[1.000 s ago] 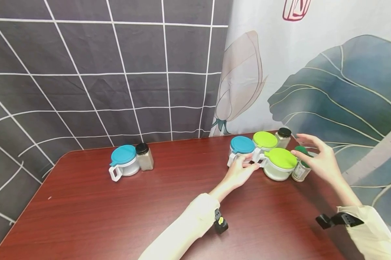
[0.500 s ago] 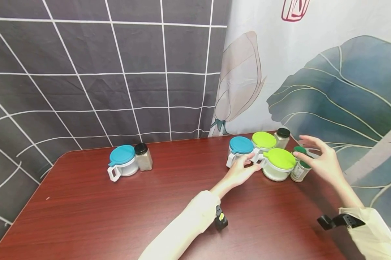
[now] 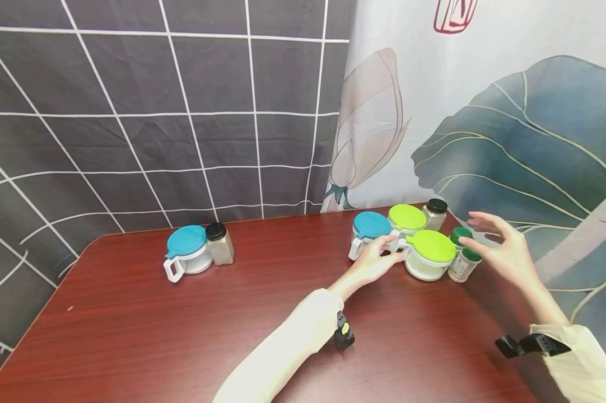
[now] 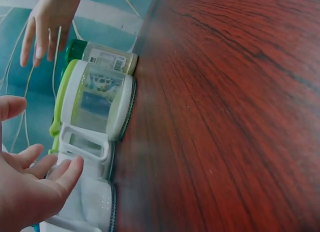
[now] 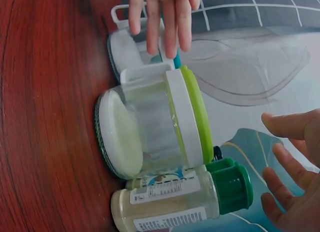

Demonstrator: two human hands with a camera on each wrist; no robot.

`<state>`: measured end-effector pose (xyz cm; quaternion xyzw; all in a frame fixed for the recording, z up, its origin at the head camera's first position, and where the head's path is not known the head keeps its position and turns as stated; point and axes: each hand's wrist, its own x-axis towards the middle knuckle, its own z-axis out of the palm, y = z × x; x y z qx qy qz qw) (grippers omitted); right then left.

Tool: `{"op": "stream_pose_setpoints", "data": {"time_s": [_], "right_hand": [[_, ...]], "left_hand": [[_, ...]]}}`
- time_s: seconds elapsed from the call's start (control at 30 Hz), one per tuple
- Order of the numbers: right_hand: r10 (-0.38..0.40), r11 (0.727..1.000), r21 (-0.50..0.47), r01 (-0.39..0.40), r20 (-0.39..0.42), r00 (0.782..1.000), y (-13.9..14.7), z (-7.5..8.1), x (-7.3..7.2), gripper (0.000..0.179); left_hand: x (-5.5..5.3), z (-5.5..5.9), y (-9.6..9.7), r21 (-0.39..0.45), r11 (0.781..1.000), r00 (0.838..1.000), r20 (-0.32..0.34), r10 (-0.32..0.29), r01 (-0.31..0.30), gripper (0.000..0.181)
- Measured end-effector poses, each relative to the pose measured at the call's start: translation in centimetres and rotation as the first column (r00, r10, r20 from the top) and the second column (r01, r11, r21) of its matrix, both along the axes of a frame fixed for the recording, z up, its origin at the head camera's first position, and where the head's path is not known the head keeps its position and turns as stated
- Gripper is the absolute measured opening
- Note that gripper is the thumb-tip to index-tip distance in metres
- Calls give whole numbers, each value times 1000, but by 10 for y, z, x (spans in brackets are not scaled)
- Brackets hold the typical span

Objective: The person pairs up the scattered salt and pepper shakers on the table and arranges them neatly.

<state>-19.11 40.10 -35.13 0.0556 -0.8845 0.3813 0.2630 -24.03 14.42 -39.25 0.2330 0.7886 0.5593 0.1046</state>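
Between my two hands stands a lidded seasoning jar [image 3: 427,269] with a lime-green lid and a handle. My left hand [image 3: 374,264] hovers by that handle, fingers loosely spread, holding nothing. Behind it are another green-lidded jar [image 3: 406,217] and a blue-lidded jar [image 3: 371,225], partly covered by the hand. My right hand [image 3: 507,255] is raised beside two green-capped spice bottles [image 3: 461,270], its fingers apart and gripping nothing. In the right wrist view, a gap separates its fingers from the green caps [image 5: 234,188]. A black-capped spice bottle [image 3: 435,216] stands at the back.
Far to the left on the reddish wooden table [image 3: 182,336] stand another blue-lidded jar [image 3: 196,261] and a black-capped spice bottle [image 3: 222,250], side by side. A dark checked cloth [image 3: 182,101] and a printed white curtain [image 3: 383,168] hang behind the table.
My right hand has drawn slightly right, away from the green-capped bottles, uncovering more of their caps. The left hand stays near the jar handles. The whole view shifts slightly; the jars stay put.
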Motion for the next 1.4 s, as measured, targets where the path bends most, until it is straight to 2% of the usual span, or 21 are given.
{"op": "stream_pose_setpoints", "data": {"time_s": [0.27, 0.63, 0.9, 1.4], "right_hand": [[29, 999, 15, -30, 20, 999, 6, -1, 2, 59], [40, 999, 12, -41, 88, 995, 12, -7, 6, 59], [37, 999, 18, -39, 113, 993, 17, -11, 7, 58], [42, 999, 0, -43, 146, 988, 19, -15, 12, 55]], "left_hand": [[-2, 1, 3, -43, 998, 999, -2, -43, 42, 55], [-2, -1, 5, -40, 996, 997, 15, -81, 81, 57], [-2, 0, 7, -58, 995, 996, 35, -84, 86, 58], [-2, 0, 7, -72, 992, 995, 15, -100, 101, 57]]}}
